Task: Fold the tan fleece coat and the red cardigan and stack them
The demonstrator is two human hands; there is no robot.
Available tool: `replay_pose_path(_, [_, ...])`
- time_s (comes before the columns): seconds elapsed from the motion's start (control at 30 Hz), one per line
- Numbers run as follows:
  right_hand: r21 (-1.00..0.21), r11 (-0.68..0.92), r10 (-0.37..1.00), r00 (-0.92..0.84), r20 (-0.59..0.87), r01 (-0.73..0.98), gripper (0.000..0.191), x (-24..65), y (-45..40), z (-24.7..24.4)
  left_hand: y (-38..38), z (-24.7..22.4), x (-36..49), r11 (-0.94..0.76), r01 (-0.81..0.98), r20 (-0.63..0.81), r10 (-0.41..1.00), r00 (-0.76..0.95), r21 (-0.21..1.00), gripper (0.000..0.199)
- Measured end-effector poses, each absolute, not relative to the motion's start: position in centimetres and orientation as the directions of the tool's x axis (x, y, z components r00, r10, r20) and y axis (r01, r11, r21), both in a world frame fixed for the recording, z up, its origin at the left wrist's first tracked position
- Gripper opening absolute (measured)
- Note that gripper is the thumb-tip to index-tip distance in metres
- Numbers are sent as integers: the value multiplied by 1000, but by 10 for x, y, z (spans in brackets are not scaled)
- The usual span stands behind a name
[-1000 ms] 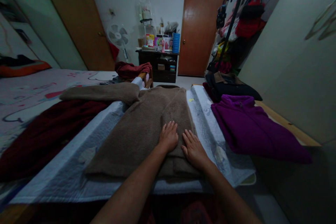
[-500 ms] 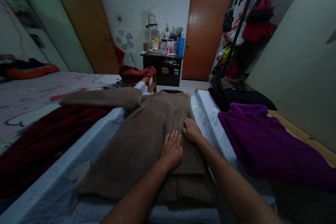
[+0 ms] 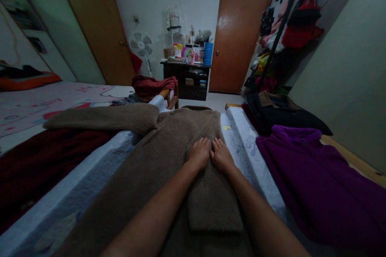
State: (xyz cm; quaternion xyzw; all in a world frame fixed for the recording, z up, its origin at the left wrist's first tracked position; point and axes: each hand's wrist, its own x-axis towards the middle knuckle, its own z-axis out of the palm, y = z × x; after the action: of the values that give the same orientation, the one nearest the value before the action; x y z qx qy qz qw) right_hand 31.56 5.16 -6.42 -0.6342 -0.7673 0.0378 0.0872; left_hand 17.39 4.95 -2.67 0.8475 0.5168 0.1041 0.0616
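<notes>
White quilted cover (image 3: 93, 176) runs underneath, both sides showing. Brown fleecy garment (image 3: 165, 148) lies spread lengthwise on it, collar end away from the person, lower end running out of frame. Purple garment (image 3: 313, 176) sits folded at right; dark red cloth (image 3: 45, 164) at left, black garment (image 3: 289, 112) behind the purple one. Folding on the brown one looks partway. Done: folded-in sleeve (image 3: 215, 204) lies down the body, cuff toward the person, fairly flat. Left: outstretched sleeve (image 3: 102, 116) points out sideways over the dark red cloth, not brought in; body not doubled over. Can't tell whether the right edge is tucked under. Left hand (image 3: 200, 153) and right hand (image 3: 222, 156) rest palm down, side by side, on the folded-in sleeve's upper part. Grip: both flat, fingers close together, clamped on nothing.
</notes>
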Motion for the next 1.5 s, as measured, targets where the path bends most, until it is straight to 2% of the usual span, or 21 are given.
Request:
replay_pose_path(0.17, [-166,183,982,-173,75,969,59,314,49,-60,91,-50,174,-426,872,142,904,402,243,55])
replay_pose_path(0.43, [-192,184,981,-170,88,964,55,319,97,-59,84,-68,175,-351,911,260,920,292,219,56])
replay_pose_path(0.67, [-285,145,988,-124,90,948,66,321,160,-62,84,-67,178,-326,928,253,927,277,180,58])
replay_pose_path(0.87, [-265,109,994,-99,50,958,67,320,198,-60,84,-69,183,-304,937,255,933,255,172,67])
replay_pose_path(1.17, [-183,79,997,-78,12,980,68,317,242,-62,82,-65,185,-313,931,227,936,269,187,63])
replay_pose_path(1.5, [-217,52,998,-60,-30,975,66,326,277,-66,83,-70,186,-313,933,227,936,271,176,63])
